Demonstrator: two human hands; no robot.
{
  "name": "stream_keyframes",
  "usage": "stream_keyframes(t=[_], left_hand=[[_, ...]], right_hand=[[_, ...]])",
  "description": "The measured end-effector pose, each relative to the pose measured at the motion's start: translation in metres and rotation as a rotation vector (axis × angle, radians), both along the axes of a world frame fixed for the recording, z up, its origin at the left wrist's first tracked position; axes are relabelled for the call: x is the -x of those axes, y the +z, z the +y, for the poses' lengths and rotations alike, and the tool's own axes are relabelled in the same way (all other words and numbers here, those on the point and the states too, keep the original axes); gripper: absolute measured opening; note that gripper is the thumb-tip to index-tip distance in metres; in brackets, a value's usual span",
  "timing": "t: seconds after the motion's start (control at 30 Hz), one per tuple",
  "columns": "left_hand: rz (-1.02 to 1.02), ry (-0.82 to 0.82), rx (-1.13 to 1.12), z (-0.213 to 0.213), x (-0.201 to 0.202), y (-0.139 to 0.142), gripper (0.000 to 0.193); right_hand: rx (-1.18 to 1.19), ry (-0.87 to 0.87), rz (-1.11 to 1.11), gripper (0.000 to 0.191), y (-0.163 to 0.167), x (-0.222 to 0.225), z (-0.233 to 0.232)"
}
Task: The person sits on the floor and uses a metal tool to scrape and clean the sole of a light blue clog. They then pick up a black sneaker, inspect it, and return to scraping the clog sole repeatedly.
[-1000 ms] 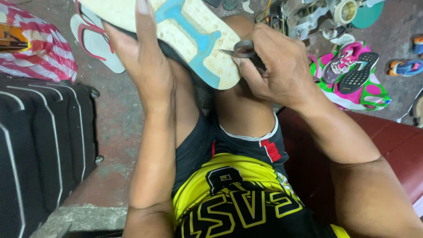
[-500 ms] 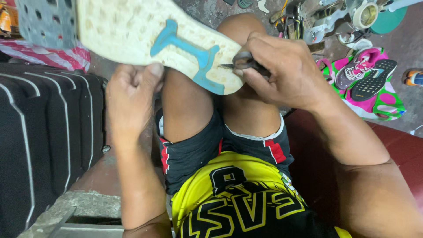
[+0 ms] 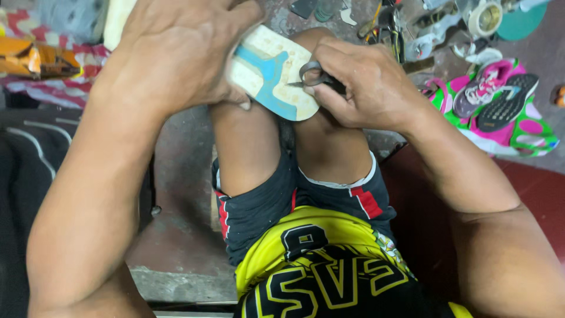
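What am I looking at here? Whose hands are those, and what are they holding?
This picture comes from a camera worn on a person's head, looking down, so you see their own arms, knees and lap. There is no machine, just two bare hands. The left hand grips a shoe sole, white with blue patches, resting over the knees. The right hand holds a pair of scissors against the sole's edge. On the floor ahead lie a pink shoe and a black sole on a bright green and pink sheet, plus a tape roll and small tools. A dark suitcase stands at the left.
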State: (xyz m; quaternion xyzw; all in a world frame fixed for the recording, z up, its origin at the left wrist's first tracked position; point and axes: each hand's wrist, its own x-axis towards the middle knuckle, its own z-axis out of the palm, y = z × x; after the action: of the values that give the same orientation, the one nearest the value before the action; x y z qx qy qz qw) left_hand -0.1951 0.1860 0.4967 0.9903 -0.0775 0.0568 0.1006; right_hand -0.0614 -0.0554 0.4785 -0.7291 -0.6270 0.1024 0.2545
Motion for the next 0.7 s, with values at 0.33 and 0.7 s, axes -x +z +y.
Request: stream_keyframes(t=[0.33, 0.7], left_hand=[[-0.203, 0.023, 0.19, -0.021, 0.011, -0.02, 0.082], [-0.245, 0.13, 0.284, -0.037, 0.03, -0.057, 0.093]], right_hand=[[-0.059, -0.013, -0.285, 0.022, 0.03, -0.005, -0.026], [0.033, 0.042, -0.486, 0.028, 0.025, 0.005, 0.0]])
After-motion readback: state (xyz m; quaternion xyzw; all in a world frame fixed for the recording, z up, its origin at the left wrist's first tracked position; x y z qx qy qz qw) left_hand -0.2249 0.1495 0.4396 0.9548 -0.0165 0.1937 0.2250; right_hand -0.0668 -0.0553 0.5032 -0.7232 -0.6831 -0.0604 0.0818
